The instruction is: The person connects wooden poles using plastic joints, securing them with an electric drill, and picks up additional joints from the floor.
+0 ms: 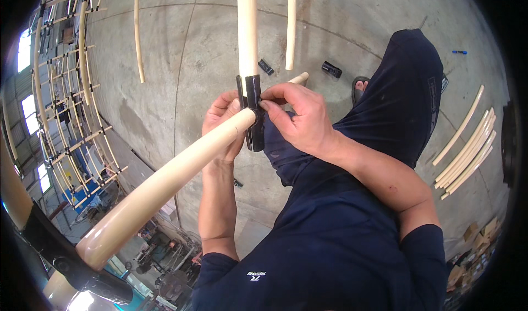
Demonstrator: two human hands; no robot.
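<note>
A black pipe joint (253, 94) is fitted around the cream pipe (247, 30) that runs away from me. From the joint's near side another thick cream pipe (165, 184) slants to the lower left. My left hand (220, 121) is closed against the joint's left side, its fingers partly hidden behind the slanting pipe. On the other side, my right hand (300, 118) pinches with thumb and forefinger at the joint's edge. Whatever small part lies between those fingertips is too hidden to name. At the lower left, a second black joint (66, 256) clasps the slanting pipe's near end.
Loose black joints (331, 69) lie on the concrete floor (220, 14). Several cut cream pipes (467, 149) are laid at the right. A pipe rack frame (71, 118) stands at the left, above machinery (165, 256). Cardboard boxes (478, 239) sit at the lower right.
</note>
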